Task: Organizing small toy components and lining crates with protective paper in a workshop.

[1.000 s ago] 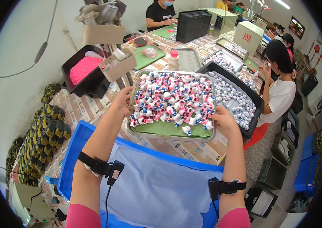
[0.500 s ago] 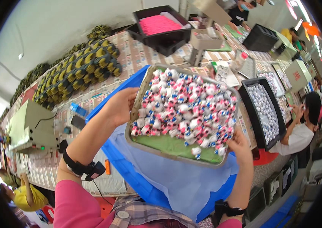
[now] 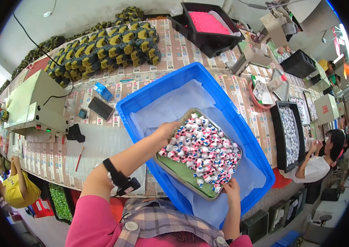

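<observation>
Evidently, one metal tray (image 3: 182, 169), left hand (image 3: 169, 130) and right hand (image 3: 232, 191) gripping opposite edges. Position: over white sheeting (image 3: 174, 103) inside the blue bin (image 3: 164, 89); resting or lifted, I couldn't tell. Small figures (image 3: 205, 148) lay heaped aboard.

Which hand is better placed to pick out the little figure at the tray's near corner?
Probably the right hand: it grips the tray right beside that little figure. The left hand holds the opposite side, farther away.
</observation>
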Tool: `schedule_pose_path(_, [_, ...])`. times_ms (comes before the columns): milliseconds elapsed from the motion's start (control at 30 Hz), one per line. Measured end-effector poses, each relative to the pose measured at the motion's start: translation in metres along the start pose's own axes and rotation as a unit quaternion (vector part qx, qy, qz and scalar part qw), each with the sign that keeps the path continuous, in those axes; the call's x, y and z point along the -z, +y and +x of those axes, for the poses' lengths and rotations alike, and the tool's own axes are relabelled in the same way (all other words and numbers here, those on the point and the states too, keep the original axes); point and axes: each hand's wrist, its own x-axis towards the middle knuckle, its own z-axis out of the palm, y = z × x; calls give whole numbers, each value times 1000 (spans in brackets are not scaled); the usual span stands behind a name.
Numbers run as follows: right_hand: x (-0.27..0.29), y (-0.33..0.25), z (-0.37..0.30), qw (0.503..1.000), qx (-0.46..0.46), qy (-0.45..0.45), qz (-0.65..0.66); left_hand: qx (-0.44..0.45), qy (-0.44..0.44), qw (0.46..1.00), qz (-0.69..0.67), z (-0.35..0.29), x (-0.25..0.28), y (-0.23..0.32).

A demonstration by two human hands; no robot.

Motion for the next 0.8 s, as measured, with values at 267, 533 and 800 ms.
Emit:
schedule_pose_path(267, [6, 44, -12, 993, -64, 100, -3, 27, -30, 997, 58, 75, -15, -51])
schedule_pose_path(533, [16, 76, 6, 976, -152, 90, -126, -33, -27, 983, 176, 114, -8, -89])
schedule_pose_path(800, [-11, -99, 25, 852, 233, 150, -443, -325, 28, 822, 467, 106, -16, -53])
